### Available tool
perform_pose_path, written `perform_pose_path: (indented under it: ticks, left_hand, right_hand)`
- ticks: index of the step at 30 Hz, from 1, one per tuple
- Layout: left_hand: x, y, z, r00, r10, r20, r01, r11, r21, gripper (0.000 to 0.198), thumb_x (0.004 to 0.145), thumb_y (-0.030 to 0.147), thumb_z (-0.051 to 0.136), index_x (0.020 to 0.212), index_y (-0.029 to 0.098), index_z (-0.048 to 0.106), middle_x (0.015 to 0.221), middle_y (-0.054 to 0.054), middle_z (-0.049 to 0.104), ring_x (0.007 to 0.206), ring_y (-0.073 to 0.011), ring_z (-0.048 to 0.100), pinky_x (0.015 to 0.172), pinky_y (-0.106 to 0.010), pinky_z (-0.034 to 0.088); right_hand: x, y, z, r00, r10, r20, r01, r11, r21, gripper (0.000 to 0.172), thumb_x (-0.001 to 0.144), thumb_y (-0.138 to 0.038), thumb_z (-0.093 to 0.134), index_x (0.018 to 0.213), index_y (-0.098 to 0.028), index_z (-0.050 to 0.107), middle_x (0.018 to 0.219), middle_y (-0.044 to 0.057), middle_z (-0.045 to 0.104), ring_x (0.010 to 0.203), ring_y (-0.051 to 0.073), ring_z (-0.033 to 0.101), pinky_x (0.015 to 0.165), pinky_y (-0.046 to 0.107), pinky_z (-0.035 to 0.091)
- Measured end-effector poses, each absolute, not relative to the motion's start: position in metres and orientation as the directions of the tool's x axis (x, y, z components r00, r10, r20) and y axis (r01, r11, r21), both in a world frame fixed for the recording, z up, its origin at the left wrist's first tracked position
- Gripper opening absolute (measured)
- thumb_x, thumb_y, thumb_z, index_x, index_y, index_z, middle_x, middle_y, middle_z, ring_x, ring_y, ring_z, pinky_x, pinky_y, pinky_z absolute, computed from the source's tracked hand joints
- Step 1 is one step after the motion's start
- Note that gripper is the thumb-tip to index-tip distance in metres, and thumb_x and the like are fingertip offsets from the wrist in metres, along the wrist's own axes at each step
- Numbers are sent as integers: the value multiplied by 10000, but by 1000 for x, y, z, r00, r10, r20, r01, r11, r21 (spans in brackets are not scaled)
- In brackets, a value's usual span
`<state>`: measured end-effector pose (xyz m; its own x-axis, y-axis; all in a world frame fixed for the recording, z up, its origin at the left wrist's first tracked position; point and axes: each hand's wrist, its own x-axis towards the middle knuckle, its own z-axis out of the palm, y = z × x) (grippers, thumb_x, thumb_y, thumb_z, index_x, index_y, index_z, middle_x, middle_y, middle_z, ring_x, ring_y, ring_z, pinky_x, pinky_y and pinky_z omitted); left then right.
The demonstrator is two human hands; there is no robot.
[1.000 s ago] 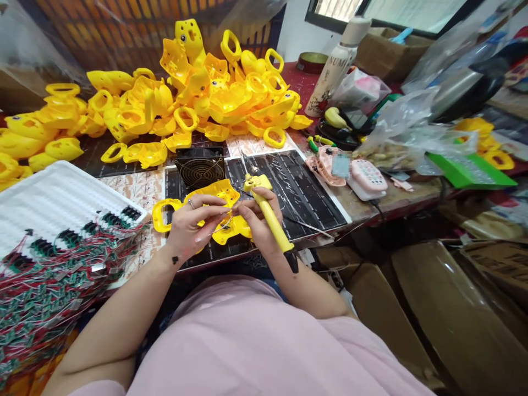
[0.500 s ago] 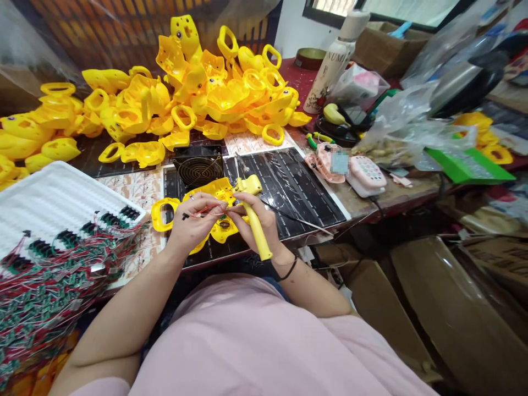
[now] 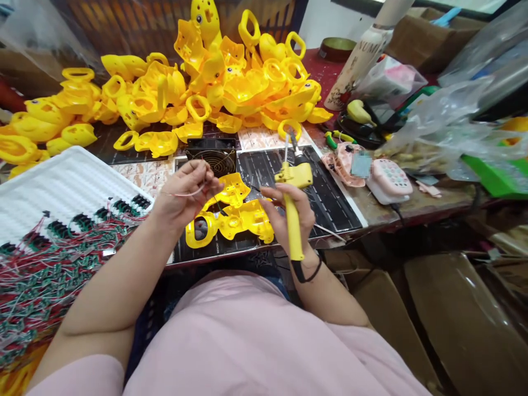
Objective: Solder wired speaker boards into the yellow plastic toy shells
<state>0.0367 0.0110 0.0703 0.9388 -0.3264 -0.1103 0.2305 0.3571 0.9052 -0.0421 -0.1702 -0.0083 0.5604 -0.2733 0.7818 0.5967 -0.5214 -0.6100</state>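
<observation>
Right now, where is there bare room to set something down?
The black mat has a bare patch between the right hand and the pink shell, and a narrower one between the fan and the yellow tool. The white tray is bare beyond its wired boards. The back is crowded with yellow shells.

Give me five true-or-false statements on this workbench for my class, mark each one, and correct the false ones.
1. The right hand holds the yellow tool. True.
2. The left hand holds nothing. False: the left hand holds thin wires.
3. The fan is black. True.
4. The white tray is to the right of the fan. False: the tray is to its left.
5. The heap of yellow parts lies farther from the person than the fan. True.
</observation>
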Motion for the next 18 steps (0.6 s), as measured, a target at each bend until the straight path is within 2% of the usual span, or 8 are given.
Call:
perform_pose_path:
  ticks: [3, 6, 7, 9, 11, 13, 15, 18]
  left_hand:
    - [56, 12, 83, 950, -312, -19, 139, 368, 919, 268, 713, 222, 832, 684, 173, 570, 637, 50, 548, 536, -41, 497, 536, -158, 448]
    - [72, 18, 77, 944, -324, 65, 38, 301, 953, 304, 662, 251, 856, 660, 163, 565, 642, 41, 552, 500, -26, 439, 471, -142, 359]
    - [77, 21, 72, 937, -343, 59, 18, 217, 976, 303, 648, 275, 858, 661, 162, 578, 634, 36, 556, 497, -31, 437, 474, -152, 362]
    - [83, 30, 56, 922, -386, 6, -35, -68, 997, 266, 651, 320, 831, 680, 157, 622, 618, 18, 582, 514, -63, 477, 506, -187, 405]
    - [88, 36, 39, 915, -403, -28, -142, -387, 911, 210, 695, 343, 763, 716, 156, 669, 638, -10, 636, 572, -115, 555, 574, -232, 461]
    - [89, 39, 25, 909, -417, -9, -271, -606, 748, 181, 752, 343, 683, 765, 164, 702, 718, -37, 699, 677, -168, 633, 674, -274, 507]
    - [89, 36, 18, 888, -458, 32, -387, -710, 589, 181, 797, 322, 619, 811, 171, 718, 804, -57, 733, 773, -204, 674, 773, -310, 527]
    - [87, 23, 16, 842, -536, 60, -511, -759, 404, 193, 850, 260, 558, 875, 163, 723, 898, -88, 741, 878, -238, 697, 876, -354, 531]
  right_hand:
    - [-41, -183, -12, 567, -316, 761, 577, -507, -641, 351, 895, -164, 709, 1204, -251, 567, 1000, 1, 763, 907, 154, 766, 736, 232, 652]
    - [-40, -193, -16, 568, -325, 756, 553, -529, -643, 296, 899, -180, 706, 1164, -249, 595, 954, -14, 762, 861, 158, 770, 765, 253, 658]
    - [-40, -196, -18, 557, -328, 763, 544, -551, -634, 271, 892, -187, 716, 1134, -250, 613, 925, -22, 762, 822, 154, 770, 762, 252, 658]
    - [-41, -204, -21, 531, -336, 778, 519, -597, -612, 222, 863, -209, 755, 1055, -253, 652, 856, -41, 762, 720, 142, 759, 726, 241, 653]
    - [-43, -212, -25, 534, -343, 773, 494, -615, -614, 187, 831, -242, 793, 980, -256, 681, 799, -50, 758, 641, 136, 739, 666, 231, 644]
    - [-45, -221, -26, 584, -338, 738, 489, -579, -652, 139, 848, -285, 780, 954, -255, 696, 774, -44, 760, 623, 146, 737, 629, 238, 638]
    - [-47, -228, -22, 654, -296, 697, 505, -516, -692, 130, 920, -362, 696, 989, -252, 705, 756, -27, 761, 624, 158, 741, 621, 261, 639]
    - [-49, -236, -6, 730, -166, 663, 525, -485, -699, 386, 987, -538, 532, 1196, -246, 675, 703, -12, 739, 588, 157, 720, 579, 267, 623]
